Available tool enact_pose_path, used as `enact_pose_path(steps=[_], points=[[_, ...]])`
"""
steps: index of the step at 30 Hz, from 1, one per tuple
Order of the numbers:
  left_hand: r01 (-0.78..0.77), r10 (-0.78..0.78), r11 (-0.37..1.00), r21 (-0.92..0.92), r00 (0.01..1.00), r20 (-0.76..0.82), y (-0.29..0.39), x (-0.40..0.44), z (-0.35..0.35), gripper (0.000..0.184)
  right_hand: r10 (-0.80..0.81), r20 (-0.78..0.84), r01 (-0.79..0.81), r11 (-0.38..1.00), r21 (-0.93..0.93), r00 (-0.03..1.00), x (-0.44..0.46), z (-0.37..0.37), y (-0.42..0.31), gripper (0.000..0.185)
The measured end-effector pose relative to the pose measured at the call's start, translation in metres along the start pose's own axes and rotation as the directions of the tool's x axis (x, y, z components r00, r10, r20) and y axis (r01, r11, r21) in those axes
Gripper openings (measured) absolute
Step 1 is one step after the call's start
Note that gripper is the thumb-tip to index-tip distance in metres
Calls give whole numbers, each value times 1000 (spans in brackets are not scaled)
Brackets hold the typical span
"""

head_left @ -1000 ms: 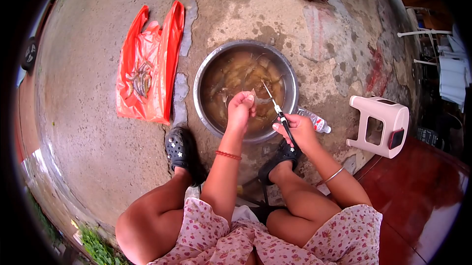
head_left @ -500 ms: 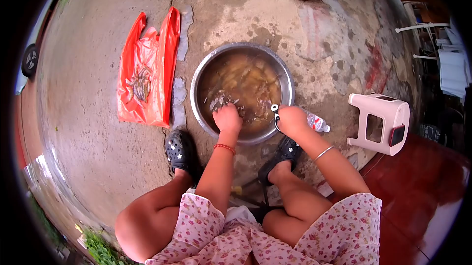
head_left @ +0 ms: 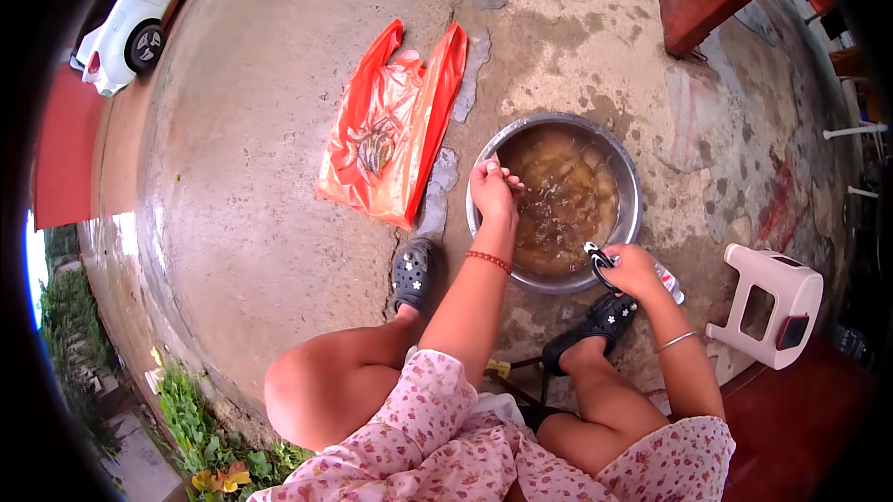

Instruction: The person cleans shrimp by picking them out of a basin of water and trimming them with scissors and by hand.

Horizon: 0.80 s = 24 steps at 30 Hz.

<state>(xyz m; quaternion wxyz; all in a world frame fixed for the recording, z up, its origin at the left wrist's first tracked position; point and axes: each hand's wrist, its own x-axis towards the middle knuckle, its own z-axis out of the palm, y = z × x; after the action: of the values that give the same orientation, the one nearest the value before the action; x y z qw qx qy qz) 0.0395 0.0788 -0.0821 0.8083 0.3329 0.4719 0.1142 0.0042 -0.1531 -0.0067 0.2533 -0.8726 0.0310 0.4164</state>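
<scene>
1. Nearest: person sits, knees apart, flowered dress; dark clogs on wet concrete, L clog below the bag, R clog just below the basin.
2. R hand grips scissors by the handles, at the basin's lower-R edge; blades can't be made out. Clear bottle lies just beyond that hand, partly hidden.
3. L hand, fingers curled in, is at the basin's L rim; can't tell if anything's pinched in the fingertips.
4. Metal basin on the ground btwn/ahead of the feet: murky water w/ lots of shrimp-like pieces, overlapping.
5. Pink stool off to the R, well apart from basin.
6. Red plastic bag flat on the ground, L of basin; small cluster of similar pieces on it.
7. Progress, prob. early: few pieces on bag, far more in water; which lot's been handled, can't tell.
8. Farthest: white car, upper L.
</scene>
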Motion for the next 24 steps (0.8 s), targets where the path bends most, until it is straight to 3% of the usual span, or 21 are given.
enact_pose_path(steps=[2, 4, 6, 8, 9, 10, 12, 14, 15, 17, 18, 19, 20, 22, 24], points=[[12, -22, 996, -93, 995, -102, 18, 14, 7, 9, 2, 32, -8, 982, 189, 999, 6, 8, 4, 30], [-38, -6, 916, -400, 994, -108, 36, 34, 7, 10, 5, 37, -10, 987, 160, 999, 2, 5, -9, 30], [-38, 2, 872, -489, 997, -74, 54, 76, -8, 15, -50, 3, 49, 989, 141, 999, 1, 4, -9, 30], [-104, 51, 922, -373, 987, -151, 82, 115, -28, 18, -20, 5, 19, 988, 152, 1000, -5, 1, -10, 31], [-158, 81, 899, -408, 977, -200, 87, 110, -22, 20, -38, -25, 41, 988, 146, 999, 0, 2, -13, 32], [-185, 149, 932, -312, 980, -134, 99, 145, -47, 24, -35, -51, 42, 989, 144, 998, -3, 3, -11, 32], [-274, 293, 908, -316, 956, 12, 136, 153, -78, 18, -26, -38, 32, 988, 153, 999, -4, 1, -5, 33], [-264, 233, 895, -359, 964, -129, 168, 143, -82, 21, -85, -102, 94, 993, 77, 991, -3, 1, 1, 31], [-157, 95, 937, -311, 974, -207, 179, 109, -69, 28, -81, -121, 88, 995, 50, 989, -3, 1, 8, 27], [-43, -38, 962, -268, 956, -290, 180, 83, -62, 37, -36, -119, 44, 997, 65, 992, -2, -4, 4, 26], [-271, 282, 959, 81, 899, -335, 165, 90, -70, 37, -5, -111, 12, 998, 68, 994, -4, -6, 6, 25], [-451, 578, 790, 415, 774, -258, 151, 95, -74, 37, -191, -247, 161, 978, -136, 950, 3, -1, 14, 25], [-557, 796, 484, 675, 600, -75, 140, 101, -77, 37, -176, -251, 146, 980, -135, 952, 6, 0, 21, 25], [-689, 834, 233, 686, 504, 223, 100, 74, -51, 28, -127, -273, 46, 957, -286, 954, 9, 0, 15, 25], [-775, 689, 324, 543, 586, 425, 50, 39, -22, 24, -122, -279, 28, 947, -319, 953, 8, -2, 12, 25]])
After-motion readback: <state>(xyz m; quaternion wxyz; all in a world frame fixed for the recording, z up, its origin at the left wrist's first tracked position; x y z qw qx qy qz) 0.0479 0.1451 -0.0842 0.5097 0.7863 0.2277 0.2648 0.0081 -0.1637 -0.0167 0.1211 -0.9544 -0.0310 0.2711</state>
